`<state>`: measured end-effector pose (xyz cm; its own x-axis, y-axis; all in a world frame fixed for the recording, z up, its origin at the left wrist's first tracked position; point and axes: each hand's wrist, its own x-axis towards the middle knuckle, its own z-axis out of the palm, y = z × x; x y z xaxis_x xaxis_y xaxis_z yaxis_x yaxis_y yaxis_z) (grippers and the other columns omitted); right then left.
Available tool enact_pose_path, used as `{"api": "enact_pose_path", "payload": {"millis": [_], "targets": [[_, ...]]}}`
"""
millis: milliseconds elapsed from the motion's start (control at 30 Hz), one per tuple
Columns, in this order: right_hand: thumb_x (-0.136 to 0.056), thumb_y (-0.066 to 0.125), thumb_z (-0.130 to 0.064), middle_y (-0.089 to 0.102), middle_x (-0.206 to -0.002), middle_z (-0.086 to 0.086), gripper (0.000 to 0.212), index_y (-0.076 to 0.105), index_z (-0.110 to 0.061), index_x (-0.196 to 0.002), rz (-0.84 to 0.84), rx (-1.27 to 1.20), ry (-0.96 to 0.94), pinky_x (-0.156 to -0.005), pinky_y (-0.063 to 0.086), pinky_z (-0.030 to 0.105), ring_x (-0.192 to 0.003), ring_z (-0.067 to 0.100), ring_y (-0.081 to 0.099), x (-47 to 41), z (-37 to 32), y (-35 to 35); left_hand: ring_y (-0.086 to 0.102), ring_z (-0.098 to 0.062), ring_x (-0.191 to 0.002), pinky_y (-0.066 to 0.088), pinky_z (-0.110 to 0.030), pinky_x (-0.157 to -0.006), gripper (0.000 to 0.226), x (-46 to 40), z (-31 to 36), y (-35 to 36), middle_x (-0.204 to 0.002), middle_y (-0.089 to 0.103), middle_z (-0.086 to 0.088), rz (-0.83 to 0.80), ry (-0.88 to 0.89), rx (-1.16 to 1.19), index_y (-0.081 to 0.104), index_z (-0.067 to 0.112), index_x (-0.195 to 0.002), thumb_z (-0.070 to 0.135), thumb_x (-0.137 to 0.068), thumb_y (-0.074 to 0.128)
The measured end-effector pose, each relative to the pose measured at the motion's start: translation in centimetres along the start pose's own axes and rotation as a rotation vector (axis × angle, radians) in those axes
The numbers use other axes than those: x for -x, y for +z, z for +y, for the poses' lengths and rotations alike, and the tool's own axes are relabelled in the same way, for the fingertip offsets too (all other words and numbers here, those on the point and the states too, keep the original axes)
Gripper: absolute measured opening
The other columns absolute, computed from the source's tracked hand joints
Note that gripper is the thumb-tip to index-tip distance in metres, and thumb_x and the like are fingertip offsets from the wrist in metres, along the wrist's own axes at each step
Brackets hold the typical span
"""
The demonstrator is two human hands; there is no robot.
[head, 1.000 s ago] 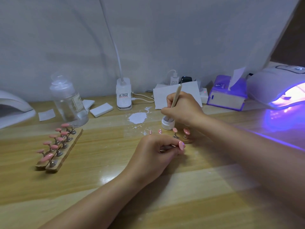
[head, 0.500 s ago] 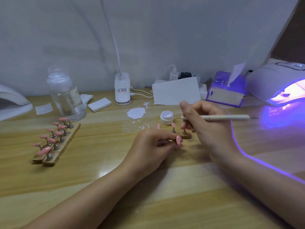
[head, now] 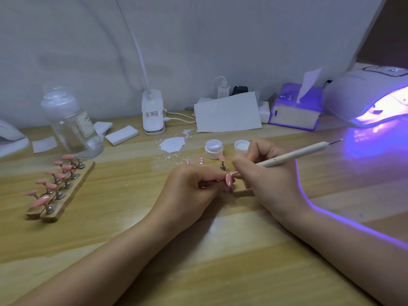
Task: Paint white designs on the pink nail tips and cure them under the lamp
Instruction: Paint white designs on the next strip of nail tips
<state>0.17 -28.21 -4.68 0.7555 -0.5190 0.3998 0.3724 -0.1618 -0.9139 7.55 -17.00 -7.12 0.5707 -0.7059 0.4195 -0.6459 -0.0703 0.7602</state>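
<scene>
My left hand (head: 194, 191) pinches a small stand with a pink nail tip (head: 229, 180) at the table's middle. My right hand (head: 265, 173) grips a white nail brush (head: 295, 154), its working end hidden by my fingers at the tip, its tail pointing right. The open white paint jar (head: 213, 149) and its lid (head: 241, 146) stand just behind my hands. One more pink tip on a stand (head: 222, 160) is beside the jar. At the far right the curing lamp (head: 362, 96) glows violet. A wooden holder (head: 66, 195) at left carries several pink tips.
A clear bottle (head: 70, 124) stands at back left. A white paint smear (head: 172, 144), a desk-lamp base (head: 152, 113), white paper (head: 227, 112) and a purple tissue box (head: 295, 107) line the back. A second lamp (head: 11, 138) sits at the left edge.
My right hand lifted the brush from the paint jar, swung it level and brought it to the tip held in my left hand. The left hand stayed in place.
</scene>
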Motion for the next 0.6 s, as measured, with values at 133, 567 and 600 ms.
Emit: {"api": "enact_pose_path", "payload": {"millis": [133,567,600], "targets": [[-0.074,0.052,0.017,0.030,-0.035,0.002,0.037,0.036,-0.007,-0.051,-0.027,-0.018,0.021,-0.034,0.030,0.006,-0.027,-0.002,0.041,-0.11,0.10,-0.02,0.053,0.017,-0.071,0.036,-0.001,-0.077,0.017,0.01,-0.10,-0.09,-0.076,0.072,0.007,-0.006,0.015,-0.010,0.075,0.007,-0.078,-0.006,-0.078,0.065],[-0.075,0.052,0.016,0.035,-0.026,-0.010,0.041,0.033,-0.009,-0.049,-0.058,0.007,0.030,-0.034,0.031,0.007,-0.025,-0.001,0.040,-0.10,0.05,0.00,0.052,0.016,-0.068,0.042,-0.011,-0.068,0.016,0.02,0.27,-0.21,-0.075,0.072,0.007,-0.021,-0.013,-0.022,0.076,0.009,-0.081,-0.002,-0.080,0.065],[-0.075,0.051,0.016,0.035,-0.026,-0.011,0.041,0.033,-0.010,-0.049,-0.059,0.004,0.033,-0.034,0.031,0.007,-0.024,-0.001,0.039,-0.09,0.04,0.02,0.052,0.016,-0.067,0.041,-0.010,-0.068,0.016,0.03,0.27,-0.22,-0.075,0.072,0.007,-0.022,-0.010,-0.027,0.076,0.009,-0.080,-0.003,-0.080,0.065]]}}
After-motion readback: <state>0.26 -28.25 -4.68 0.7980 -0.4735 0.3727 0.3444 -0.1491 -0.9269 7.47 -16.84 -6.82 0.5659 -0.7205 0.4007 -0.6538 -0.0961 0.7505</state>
